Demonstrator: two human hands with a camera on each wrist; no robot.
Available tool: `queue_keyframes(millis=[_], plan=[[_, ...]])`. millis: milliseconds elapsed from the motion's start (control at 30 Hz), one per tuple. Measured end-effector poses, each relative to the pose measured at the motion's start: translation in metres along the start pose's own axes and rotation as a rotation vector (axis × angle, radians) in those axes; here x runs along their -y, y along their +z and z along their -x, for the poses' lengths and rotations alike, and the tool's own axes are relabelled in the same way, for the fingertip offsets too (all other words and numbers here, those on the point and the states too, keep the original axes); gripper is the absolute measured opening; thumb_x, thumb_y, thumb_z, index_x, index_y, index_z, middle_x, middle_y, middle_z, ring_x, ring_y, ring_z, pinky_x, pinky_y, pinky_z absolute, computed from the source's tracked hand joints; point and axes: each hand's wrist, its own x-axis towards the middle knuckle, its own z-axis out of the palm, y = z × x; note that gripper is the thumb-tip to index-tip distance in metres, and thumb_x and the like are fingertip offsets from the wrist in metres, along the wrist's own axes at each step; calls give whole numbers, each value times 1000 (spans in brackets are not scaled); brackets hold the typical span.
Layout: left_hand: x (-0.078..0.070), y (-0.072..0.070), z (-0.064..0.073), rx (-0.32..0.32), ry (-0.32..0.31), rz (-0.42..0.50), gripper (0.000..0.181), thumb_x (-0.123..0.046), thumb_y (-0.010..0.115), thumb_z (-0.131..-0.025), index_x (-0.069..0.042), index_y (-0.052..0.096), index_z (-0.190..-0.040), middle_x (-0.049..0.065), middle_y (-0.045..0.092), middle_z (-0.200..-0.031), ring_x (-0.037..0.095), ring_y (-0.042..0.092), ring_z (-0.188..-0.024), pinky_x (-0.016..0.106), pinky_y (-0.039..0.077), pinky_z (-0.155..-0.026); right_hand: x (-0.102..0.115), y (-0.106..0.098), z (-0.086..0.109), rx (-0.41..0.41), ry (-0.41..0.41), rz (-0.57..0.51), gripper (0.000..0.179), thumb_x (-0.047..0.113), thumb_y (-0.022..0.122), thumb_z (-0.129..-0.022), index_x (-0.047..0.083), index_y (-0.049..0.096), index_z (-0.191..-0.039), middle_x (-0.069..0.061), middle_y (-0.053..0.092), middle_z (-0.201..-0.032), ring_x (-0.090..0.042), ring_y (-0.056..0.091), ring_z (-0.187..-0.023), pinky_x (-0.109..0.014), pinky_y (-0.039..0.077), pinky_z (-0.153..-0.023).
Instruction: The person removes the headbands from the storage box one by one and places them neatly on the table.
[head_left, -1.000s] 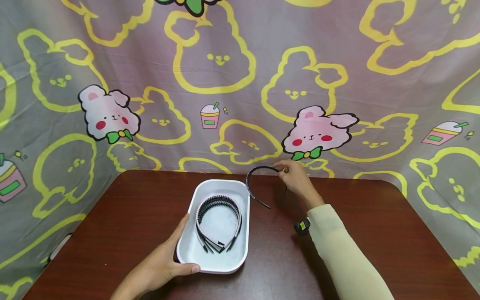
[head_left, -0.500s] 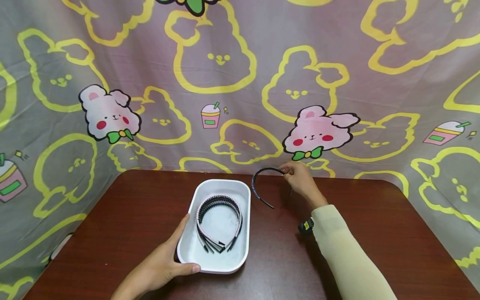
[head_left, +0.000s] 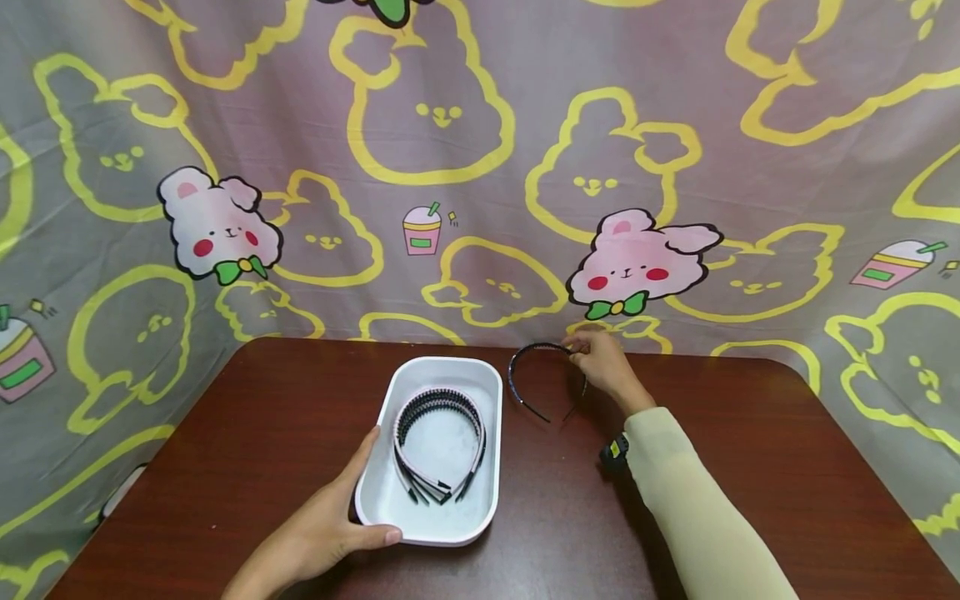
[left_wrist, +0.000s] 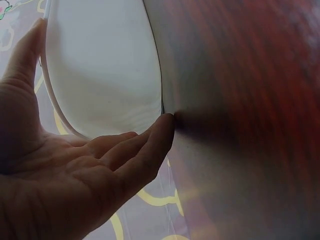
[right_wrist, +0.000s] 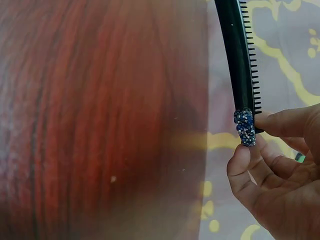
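Note:
A white tray stands on the table in the head view, with several black and pale pink toothed headbands nested inside it. My left hand holds the tray at its near left corner, thumb on the near end and fingers along the left side. Beyond the tray to the right, my right hand pinches a black headband between thumb and fingers. Its two ends point toward me, close to the tabletop. The right wrist view shows its comb teeth and a blue glittery section at the fingertips.
The brown wooden table ends at the back against a curtain printed with rabbits and drinks. A dark wrist device sits by the right sleeve. At the left table edge is a partly hidden white object.
My right hand has moved a little to the right, away from the tray, and the pinched headband has lowered toward the table. The left hand and tray stay put.

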Motion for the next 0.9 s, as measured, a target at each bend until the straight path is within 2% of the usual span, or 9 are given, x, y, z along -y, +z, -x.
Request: queue_keyframes(millis=[67, 100, 200, 300, 333, 533, 900], plan=[[0, 0, 0, 3, -6, 4, 128, -42, 94, -75, -26, 10, -170, 14, 28, -172, 29, 47, -139, 24, 41, -109, -3, 2, -2, 13, -1, 4, 27, -3, 60, -99, -4, 73, -122, -25, 70, -116, -36, 63, -104, -47, 51, -85], [0, 0, 0, 5, -6, 4, 128, -42, 94, -75, -26, 10, -170, 14, 28, -172, 29, 48, -139, 24, 41, -109, -4, 3, -2, 18, 1, 0, 27, -3, 60, -99, -5, 73, -122, -25, 70, -116, -36, 63, -104, -51, 50, -93], [0, 0, 0, 5, -3, 7, 128, -42, 94, -75, -25, 10, -170, 14, 28, -172, 29, 48, -139, 24, 41, -109, -7, 6, -4, 31, 4, -11, 28, -5, 59, -98, -6, 72, -122, -26, 71, -119, -39, 64, -108, -58, 48, -100], [0, 0, 0, 5, 1, 4, 127, -43, 94, -75, -25, 10, -170, 14, 28, -172, 29, 48, -138, 25, 41, -109, -8, 7, -4, 38, 16, -22, 28, -5, 59, -98, -6, 72, -122, -26, 71, -122, -41, 64, -113, -58, 47, -103], [0, 0, 1, 5, 0, 3, 127, -43, 93, -75, -26, 10, -170, 14, 29, -172, 29, 48, -138, 25, 41, -109, -9, 8, -4, 42, 22, -21, 28, -4, 59, -98, -6, 72, -122, -26, 71, -123, -41, 64, -114, -55, 51, -97], [0, -1, 0, 3, -5, -28, 128, -44, 93, -75, -26, 10, -170, 13, 31, -171, 28, 51, -136, 31, 43, -111, -11, 8, -5, 53, 49, -16, 27, -3, 59, -99, -5, 72, -123, -25, 70, -124, -40, 64, -115, -50, 52, -93], [-1, -1, -1, 20, -43, -34, 129, -42, 94, -75, -28, 9, -170, 14, 28, -172, 28, 49, -139, 41, 42, -114, -17, 11, -8, 56, 46, -12, 26, -4, 59, -99, -6, 72, -121, -26, 71, -119, -38, 65, -110, -45, 52, -89]])
